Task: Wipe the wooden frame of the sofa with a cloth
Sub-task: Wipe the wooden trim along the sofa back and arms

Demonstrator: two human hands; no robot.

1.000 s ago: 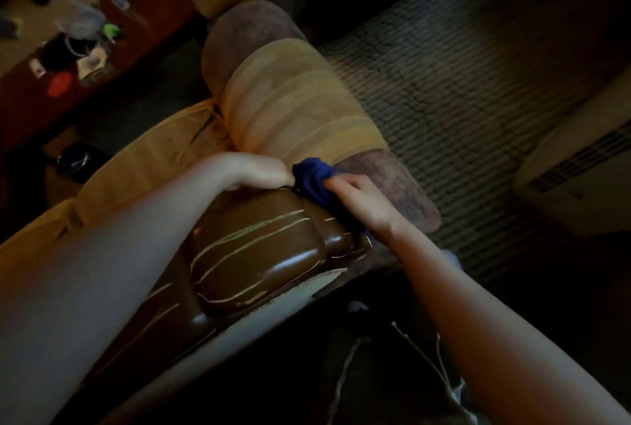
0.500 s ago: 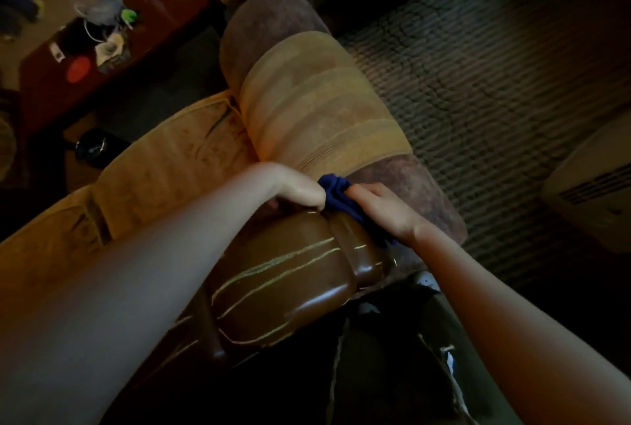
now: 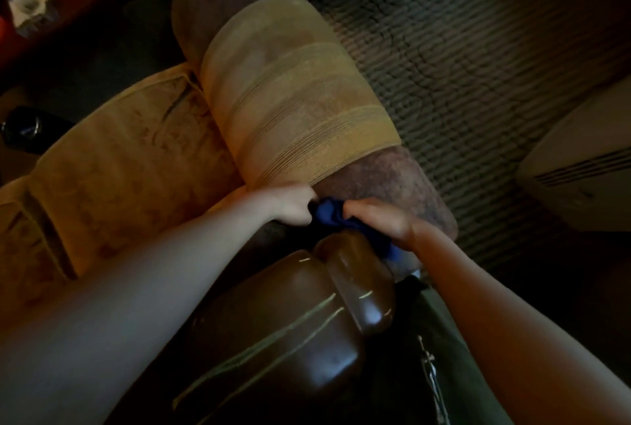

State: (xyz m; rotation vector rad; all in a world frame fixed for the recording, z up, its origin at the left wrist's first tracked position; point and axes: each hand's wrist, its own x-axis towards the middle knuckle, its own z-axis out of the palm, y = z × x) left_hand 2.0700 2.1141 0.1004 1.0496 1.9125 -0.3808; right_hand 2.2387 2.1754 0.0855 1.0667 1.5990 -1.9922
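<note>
1. The blue cloth sits bunched at the far end of the glossy wooden frame, right where the wood meets the padded armrest — the awkward seam, and likely the spot being worked now.
2. The right hand lies over the cloth from the right, fingers curled down into the fabric and gripping it. That hold looks chosen to press the cloth into the groove between the two rounded wooden lobes; a tail of blue trails down the right flank of the smaller lobe.
3. The left hand comes in from the left, knuckles up, fingers curled under at the cloth's left edge. It touches the fabric, and I judge it is pinching that edge — though the fingertips are hidden in shadow, so I cannot be sure.
4. Why two hands? My guess: one anchors the bunch while the other drives it along the seam, keeping the cloth from slipping off the curved, polished wood.
5. The near wooden lobe shows pale streaks along its top, untouched by either hand at this moment.
6. Elsewhere: a tan seat cushion to the left, ribbed carpet far right, and a pale slotted appliance at the right edge.
</note>
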